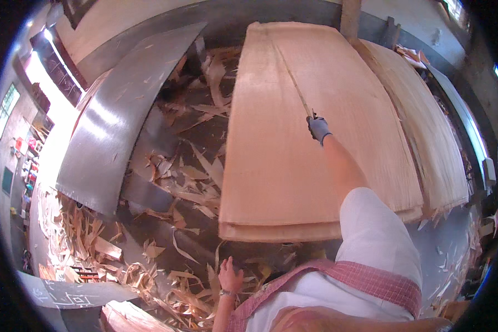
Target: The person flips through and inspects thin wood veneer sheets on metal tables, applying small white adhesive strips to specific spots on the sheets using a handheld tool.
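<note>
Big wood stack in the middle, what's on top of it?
A thin stick slants over the wood stack, held by the gloved right grip. Wood behind the arm is hidden.

My 1 head-worn fisheye view looks down and forward, framing my right hand above centre and left hand near the bottom.

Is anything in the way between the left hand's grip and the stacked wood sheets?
Nothing visible blocks the left hand's grip from the stacked wood sheets; the wood scraps appear to lie lower down.
</note>
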Demonstrator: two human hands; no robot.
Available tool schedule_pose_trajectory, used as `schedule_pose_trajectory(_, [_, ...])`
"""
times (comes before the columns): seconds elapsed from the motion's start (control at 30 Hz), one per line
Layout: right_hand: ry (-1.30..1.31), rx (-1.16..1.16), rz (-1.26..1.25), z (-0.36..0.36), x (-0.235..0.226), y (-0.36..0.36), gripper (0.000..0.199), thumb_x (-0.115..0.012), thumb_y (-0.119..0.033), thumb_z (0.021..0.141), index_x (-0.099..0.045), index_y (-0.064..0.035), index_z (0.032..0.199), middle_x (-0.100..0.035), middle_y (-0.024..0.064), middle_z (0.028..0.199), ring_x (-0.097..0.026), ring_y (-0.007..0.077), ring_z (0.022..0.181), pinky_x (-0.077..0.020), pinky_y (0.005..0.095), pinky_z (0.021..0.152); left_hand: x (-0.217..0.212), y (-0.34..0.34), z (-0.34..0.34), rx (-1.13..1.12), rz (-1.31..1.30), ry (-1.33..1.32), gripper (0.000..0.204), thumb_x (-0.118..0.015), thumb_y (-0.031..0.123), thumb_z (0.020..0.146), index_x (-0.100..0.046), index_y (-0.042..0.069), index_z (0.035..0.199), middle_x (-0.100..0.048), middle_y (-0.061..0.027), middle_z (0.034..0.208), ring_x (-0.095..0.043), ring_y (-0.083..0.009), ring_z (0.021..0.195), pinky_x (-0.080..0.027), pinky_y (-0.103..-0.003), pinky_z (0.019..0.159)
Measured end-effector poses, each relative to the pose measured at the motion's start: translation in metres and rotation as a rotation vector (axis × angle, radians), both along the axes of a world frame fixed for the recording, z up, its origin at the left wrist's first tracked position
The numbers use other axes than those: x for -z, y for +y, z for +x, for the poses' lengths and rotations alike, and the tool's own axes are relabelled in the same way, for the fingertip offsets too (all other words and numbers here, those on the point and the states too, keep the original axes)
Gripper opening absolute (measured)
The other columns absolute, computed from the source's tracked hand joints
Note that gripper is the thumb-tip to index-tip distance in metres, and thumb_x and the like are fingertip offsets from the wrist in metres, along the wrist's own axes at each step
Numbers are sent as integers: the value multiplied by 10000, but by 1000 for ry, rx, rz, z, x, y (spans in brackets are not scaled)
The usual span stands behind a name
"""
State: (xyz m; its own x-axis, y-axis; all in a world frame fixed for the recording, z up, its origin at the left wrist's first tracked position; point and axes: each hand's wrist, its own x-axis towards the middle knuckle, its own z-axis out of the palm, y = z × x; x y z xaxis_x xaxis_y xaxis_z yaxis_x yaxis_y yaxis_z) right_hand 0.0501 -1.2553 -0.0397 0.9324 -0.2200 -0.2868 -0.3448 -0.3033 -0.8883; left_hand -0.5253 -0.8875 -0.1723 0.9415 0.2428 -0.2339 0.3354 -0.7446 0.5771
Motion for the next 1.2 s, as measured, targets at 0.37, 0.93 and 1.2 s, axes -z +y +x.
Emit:
schedule_pose_trajectory(0.37, [14, 4, -43, 18, 45, 259, 397, -525, -406, 907, -563, -90, 669, -548, 57, 540, -533, 201, 431, -438, 375, 420, 23, 295, -80, -291, 27, 134, 684, -737, 319, 759, -462, 105, 1348, -493, -202, 1258, -553, -412, 1092, -494, -488, 888])
schedule_pose_trajectory(0.93, [-94, 126, 464, -57, 119, 989, 332, -613, -417, 936, -634, -85, 925, -589, 51, 647, -538, 181, 490, -424, 350, 429, 93, 667, -338, -1056, -345, 598, 423, -682, 371, 806, -618, 54, 1078, -616, -228, 1023, -591, -366, 981, -494, -438, 838])
schedule_pose_trajectory(1.2, [85, -194, 480, -197, 62, 1347, 381, -624, -496, 910, -587, -132, 803, -466, -17, 535, -426, 126, 389, -350, 302, 349, 125, 1075, -387, -1073, -150, 334, 331, -692, 367, 789, -713, 52, 892, -701, -191, 819, -687, -306, 787, -529, -390, 744])
